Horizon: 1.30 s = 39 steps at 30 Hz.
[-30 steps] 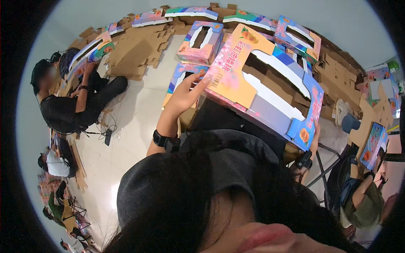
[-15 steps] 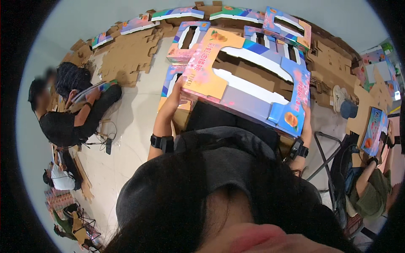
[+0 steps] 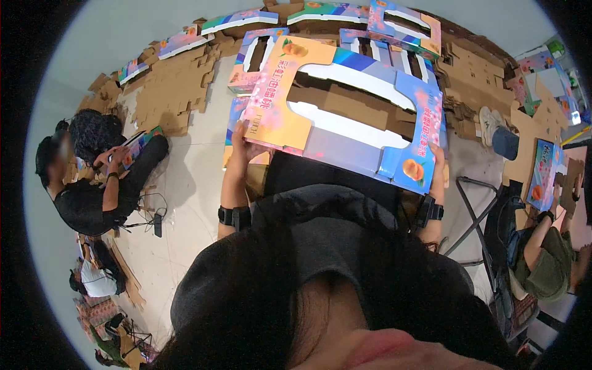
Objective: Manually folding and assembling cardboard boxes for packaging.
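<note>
I hold a large flat printed cardboard box blank (image 3: 345,111), pink, orange and blue with peach pictures and long white cut-outs, level in front of me. My left hand (image 3: 242,147) grips its near left edge. My right hand (image 3: 439,168) grips its near right corner, mostly hidden behind the card. Both wrists wear black bands. My dark-clothed lap lies under the blank.
More printed blanks (image 3: 259,55) and plain brown cardboard sheets (image 3: 176,92) cover the floor ahead. A person in black (image 3: 92,185) sits at the left holding a blank. Another seated person in green (image 3: 542,246) works at the right beside a folding chair (image 3: 475,203).
The blank has swung from tilted up on its left side to lying flatter and wider across my lap. My right hand has come into view at its right corner.
</note>
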Motion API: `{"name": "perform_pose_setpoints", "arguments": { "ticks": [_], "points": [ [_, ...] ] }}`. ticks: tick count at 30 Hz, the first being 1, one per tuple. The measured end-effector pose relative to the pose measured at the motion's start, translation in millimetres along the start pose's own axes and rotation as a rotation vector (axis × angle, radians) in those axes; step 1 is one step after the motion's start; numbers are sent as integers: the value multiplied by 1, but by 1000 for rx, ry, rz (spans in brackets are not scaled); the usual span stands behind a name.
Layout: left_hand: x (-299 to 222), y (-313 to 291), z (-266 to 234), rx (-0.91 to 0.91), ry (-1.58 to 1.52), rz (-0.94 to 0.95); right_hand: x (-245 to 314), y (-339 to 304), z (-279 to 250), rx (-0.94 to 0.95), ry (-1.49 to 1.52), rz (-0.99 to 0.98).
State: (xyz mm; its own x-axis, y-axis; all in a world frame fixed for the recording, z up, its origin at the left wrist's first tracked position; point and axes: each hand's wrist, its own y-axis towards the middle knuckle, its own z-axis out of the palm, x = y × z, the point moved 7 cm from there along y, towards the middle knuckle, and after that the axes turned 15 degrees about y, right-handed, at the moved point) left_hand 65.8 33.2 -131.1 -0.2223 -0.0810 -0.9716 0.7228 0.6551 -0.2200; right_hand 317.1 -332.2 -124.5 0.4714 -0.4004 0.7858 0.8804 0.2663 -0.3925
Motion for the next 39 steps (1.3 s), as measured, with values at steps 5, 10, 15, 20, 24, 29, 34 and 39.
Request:
{"name": "perform_pose_setpoints", "arguments": {
  "ticks": [5, 10, 15, 20, 24, 29, 34, 39],
  "points": [
    [15, 1, -32, 138, 204, -96, 3, 3, -4, 26, -23, -148],
    [12, -15, -17, 330, 140, -224, 11, 17, -9, 56, -118, 177],
    [-7, -36, 8, 586, 176, -50, 25, 45, -62, 486, -462, 120],
    [9, -44, 17, 628, 84, -184, 38, 24, -53, 647, -34, 140],
    [12, -43, 31, 731, 137, -217, 30, 24, -35, 424, -256, 277],
    [16, -43, 35, 752, 176, -206, 26, 32, -20, 411, -218, 110],
    [-2, -35, 22, 580, 531, 171, 14, 41, -23, 355, -35, 17],
    [-19, -7, -9, 253, 450, 188, -4, 69, -32, 198, 148, 75]
  ]
}}
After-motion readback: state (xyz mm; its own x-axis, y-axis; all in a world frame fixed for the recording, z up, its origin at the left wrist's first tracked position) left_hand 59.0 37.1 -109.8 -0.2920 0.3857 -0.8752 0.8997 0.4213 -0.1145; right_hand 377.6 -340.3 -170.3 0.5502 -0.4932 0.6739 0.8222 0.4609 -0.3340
